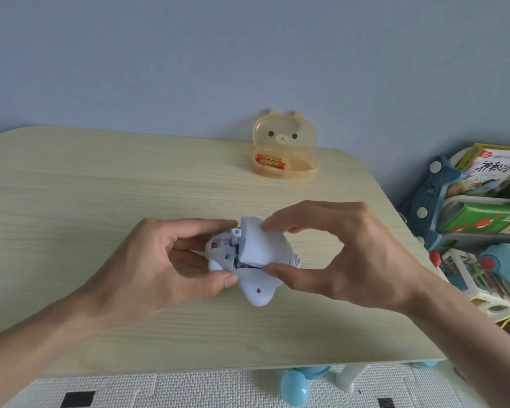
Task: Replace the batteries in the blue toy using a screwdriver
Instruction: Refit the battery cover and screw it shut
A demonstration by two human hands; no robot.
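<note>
From the head view, your two hands meet over the middle of the bench (100,187), and the toy (255,291) is between them, nearer your edge than the far one. Your left hand (159,260) grips the toy's body from the left: the thumb lies curled along its lower edge and the fingers wrap round the far side. Your right hand (345,260) pinches the cover (256,245), a smooth pale blue shell, with the forefinger on its top edge and the thumb under its lower edge. The cover sits askew on the body, so a gap shows along its left side, and through it you can see white inner parts and a small red square (what lies deeper in the gap is too small to tell). A rounded fin with a small hole points down toward you; you cannot tell whether it touches the bench. At the far edge, close to the wall (248,54), stands an orange bear-shaped case (304,170) with its lid (283,134) upright, and two red batteries (270,162) lie side by side in its left compartment. To the right of the bench a shelf (427,201) holds books (483,219). Below the near edge, a blue ball (295,390) rests on the white mat (130,390).
</note>
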